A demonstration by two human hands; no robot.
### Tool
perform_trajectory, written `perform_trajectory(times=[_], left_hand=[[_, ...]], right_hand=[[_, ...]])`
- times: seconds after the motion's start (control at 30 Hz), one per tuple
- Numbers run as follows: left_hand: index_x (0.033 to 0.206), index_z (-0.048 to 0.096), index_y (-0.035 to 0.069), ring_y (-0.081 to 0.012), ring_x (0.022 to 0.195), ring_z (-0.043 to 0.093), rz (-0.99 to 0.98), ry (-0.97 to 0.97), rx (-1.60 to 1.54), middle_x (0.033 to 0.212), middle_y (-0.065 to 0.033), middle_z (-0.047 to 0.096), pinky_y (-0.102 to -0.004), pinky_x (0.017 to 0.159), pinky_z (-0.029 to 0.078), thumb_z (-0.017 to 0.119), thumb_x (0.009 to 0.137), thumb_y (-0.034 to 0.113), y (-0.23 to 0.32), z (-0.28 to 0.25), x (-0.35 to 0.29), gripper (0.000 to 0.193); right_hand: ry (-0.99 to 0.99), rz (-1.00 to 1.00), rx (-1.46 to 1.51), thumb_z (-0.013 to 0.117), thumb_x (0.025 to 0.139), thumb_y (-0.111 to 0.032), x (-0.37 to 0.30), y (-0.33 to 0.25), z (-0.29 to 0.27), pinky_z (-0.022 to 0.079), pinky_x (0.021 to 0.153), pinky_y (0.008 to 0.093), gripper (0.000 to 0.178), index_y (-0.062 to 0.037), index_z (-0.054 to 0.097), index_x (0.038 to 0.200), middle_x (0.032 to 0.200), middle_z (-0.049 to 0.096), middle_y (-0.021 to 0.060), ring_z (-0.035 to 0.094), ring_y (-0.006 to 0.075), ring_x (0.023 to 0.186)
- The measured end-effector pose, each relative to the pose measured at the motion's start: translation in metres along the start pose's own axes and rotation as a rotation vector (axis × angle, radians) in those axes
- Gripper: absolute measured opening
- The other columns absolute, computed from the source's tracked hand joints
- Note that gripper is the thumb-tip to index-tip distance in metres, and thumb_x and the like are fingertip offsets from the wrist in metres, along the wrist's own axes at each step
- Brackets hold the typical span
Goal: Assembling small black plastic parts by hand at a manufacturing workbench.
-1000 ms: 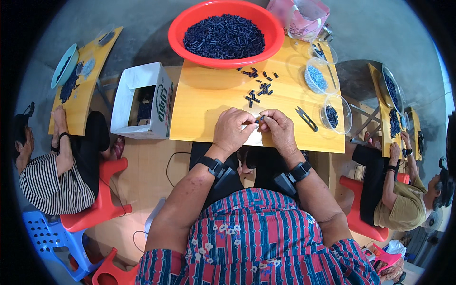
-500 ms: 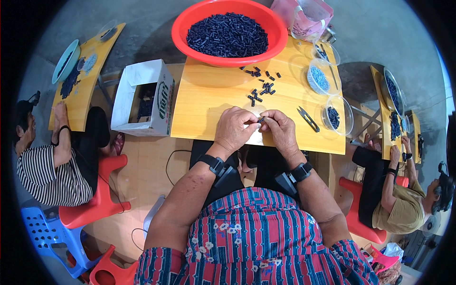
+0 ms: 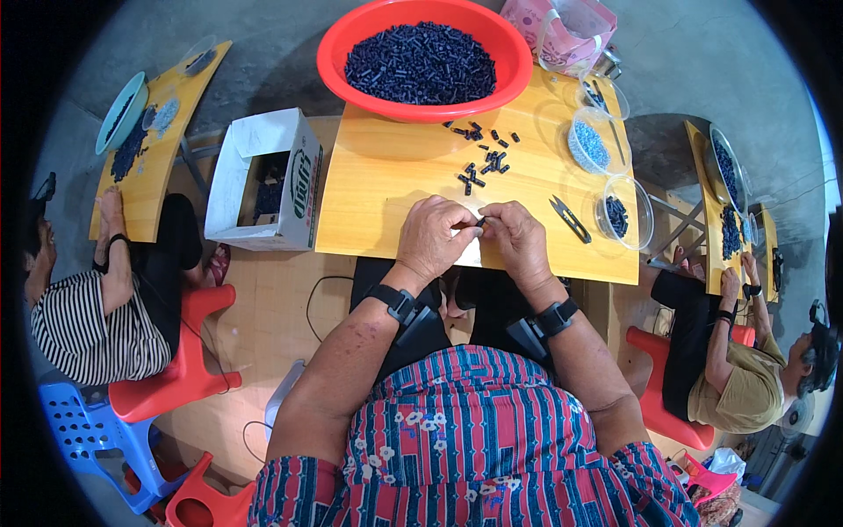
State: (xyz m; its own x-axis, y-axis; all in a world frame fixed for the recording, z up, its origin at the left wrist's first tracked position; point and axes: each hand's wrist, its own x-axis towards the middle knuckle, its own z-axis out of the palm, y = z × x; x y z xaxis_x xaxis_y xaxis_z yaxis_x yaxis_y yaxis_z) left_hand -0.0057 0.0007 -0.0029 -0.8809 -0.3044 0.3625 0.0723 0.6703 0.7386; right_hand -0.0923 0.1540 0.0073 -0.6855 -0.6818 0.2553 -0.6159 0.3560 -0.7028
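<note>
My left hand and my right hand meet over the near edge of the wooden table. Both pinch a small black cylindrical piece between thumb and fingertips; the fingers hide most of it. Beyond my hands lies a loose group of similar black pieces. To the right of my right hand rests a pair of thread snips. A clear round tub with black pieces stands beside the snips, and another tub holds small light-blue parts.
A large red basin heaped with black pieces stands at the far edge. Behind the tubs are a third clear container and a pink bag. An open white carton sits left of the table. People work at side tables.
My hands stay in nearly the same place, with the fingers slightly shifted around the small black piece. The person at the left has turned their head a little.
</note>
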Motion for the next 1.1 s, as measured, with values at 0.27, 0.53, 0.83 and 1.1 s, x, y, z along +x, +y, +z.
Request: perform_trajectory(times=[0.27,0.53,0.83,1.1], left_hand=[[0.075,0.071,0.008,-0.0273,0.086,0.063,-0.025,-0.031,-0.004,0.079,-0.0056,0.070,-0.0416,0.084,0.047,0.077,0.073,0.018,-0.002,0.000,-0.001,0.012],[0.074,0.070,0.007,-0.0288,0.084,0.063,-0.028,-0.054,-0.039,0.077,-0.0079,0.068,-0.0427,0.083,0.047,0.076,0.072,0.018,-0.005,-0.001,0.001,0.013],[0.073,0.070,0.008,-0.0286,0.083,0.063,0.011,-0.035,-0.039,0.076,-0.0081,0.068,-0.0426,0.083,0.046,0.077,0.072,0.018,-0.006,0.000,-0.001,0.012],[0.077,0.074,0.008,-0.0285,0.079,0.064,-0.033,-0.029,-0.063,0.076,-0.0082,0.070,-0.0418,0.078,0.050,0.077,0.072,0.018,-0.004,0.000,0.003,0.011]], right_hand=[[0.048,-0.089,-0.085,0.068,0.078,0.000,-0.005,0.001,0.006,0.056,0.075,0.0388,0.023,-0.0059,0.065,0.101,0.094,0.066,0.0097,0.065,0.0307,0.088],[0.094,-0.187,-0.072,0.069,0.078,0.001,-0.003,-0.002,0.006,0.055,0.072,0.0369,0.021,-0.0100,0.067,0.097,0.089,0.066,0.0077,0.066,0.0278,0.084],[0.117,-0.177,0.028,0.069,0.080,0.001,-0.009,0.001,0.011,0.056,0.073,0.0349,0.019,-0.0084,0.068,0.096,0.088,0.067,0.0091,0.067,0.0283,0.084],[0.117,0.101,0.345,0.065,0.086,0.004,-0.014,0.015,0.013,0.056,0.078,0.0296,0.023,-0.0029,0.070,0.107,0.093,0.070,0.0121,0.070,0.0203,0.085]])
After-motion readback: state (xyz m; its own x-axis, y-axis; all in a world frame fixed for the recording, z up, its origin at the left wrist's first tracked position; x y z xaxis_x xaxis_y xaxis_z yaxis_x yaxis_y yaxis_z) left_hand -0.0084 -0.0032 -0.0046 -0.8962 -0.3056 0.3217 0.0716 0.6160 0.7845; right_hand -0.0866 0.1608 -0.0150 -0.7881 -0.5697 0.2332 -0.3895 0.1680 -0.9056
